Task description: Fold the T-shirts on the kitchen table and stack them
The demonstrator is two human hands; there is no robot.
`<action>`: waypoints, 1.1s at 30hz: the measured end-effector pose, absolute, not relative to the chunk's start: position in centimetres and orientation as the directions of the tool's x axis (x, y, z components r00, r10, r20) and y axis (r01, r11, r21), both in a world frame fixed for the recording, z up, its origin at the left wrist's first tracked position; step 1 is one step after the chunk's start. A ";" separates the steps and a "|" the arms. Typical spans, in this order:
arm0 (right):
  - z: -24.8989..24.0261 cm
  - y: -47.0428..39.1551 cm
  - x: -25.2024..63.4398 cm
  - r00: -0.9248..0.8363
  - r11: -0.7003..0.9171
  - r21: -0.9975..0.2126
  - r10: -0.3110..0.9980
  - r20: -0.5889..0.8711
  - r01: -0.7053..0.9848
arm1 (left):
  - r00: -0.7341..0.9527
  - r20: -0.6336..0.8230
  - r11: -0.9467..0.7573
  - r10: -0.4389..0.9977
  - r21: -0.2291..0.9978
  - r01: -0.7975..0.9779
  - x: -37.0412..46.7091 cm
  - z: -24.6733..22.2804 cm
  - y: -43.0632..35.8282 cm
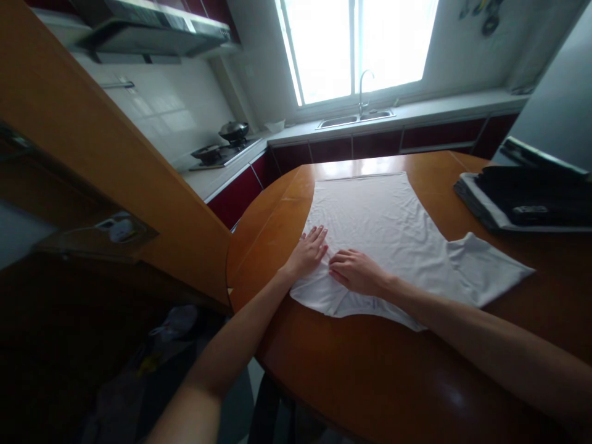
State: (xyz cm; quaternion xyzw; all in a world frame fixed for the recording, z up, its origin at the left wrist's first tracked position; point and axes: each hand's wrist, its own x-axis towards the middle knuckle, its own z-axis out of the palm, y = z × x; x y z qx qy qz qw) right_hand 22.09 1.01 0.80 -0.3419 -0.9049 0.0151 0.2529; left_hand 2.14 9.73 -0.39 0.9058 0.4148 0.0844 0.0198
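Note:
A white T-shirt [374, 216] lies spread on the wooden table [342, 364], its hem toward the window and its neckline toward me. One sleeve [490, 268] stretches out to the right, and light wrinkles run over the cloth. At the shirt's left edge my left hand [309, 251] rests flat, palm down, with its fingers spread. Just right of it, my right hand [358, 271] has its fingers bent together against the fabric near the left shoulder, closed on the cloth. The fingertips' exact grip is partly hidden.
A stack of folded dark and grey clothes [527, 197] sits at the table's right side. Beyond the table are a counter with a sink [356, 119] and a stove with pans [234, 131]. A wooden partition [139, 185] stands close on the left.

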 end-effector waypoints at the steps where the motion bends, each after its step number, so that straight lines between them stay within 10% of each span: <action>1: 0.8 1.0 22.1 -0.638 0.768 -0.198 0.623 0.452 0.609 | 0.638 0.128 -0.650 0.759 0.092 0.754 2.1 -0.4 9.8; 33: 1.2 1.5 22.5 -0.344 0.644 -0.316 0.686 0.641 0.697 | 0.534 0.131 -0.549 0.835 0.141 0.824 2.7 -0.2 8.1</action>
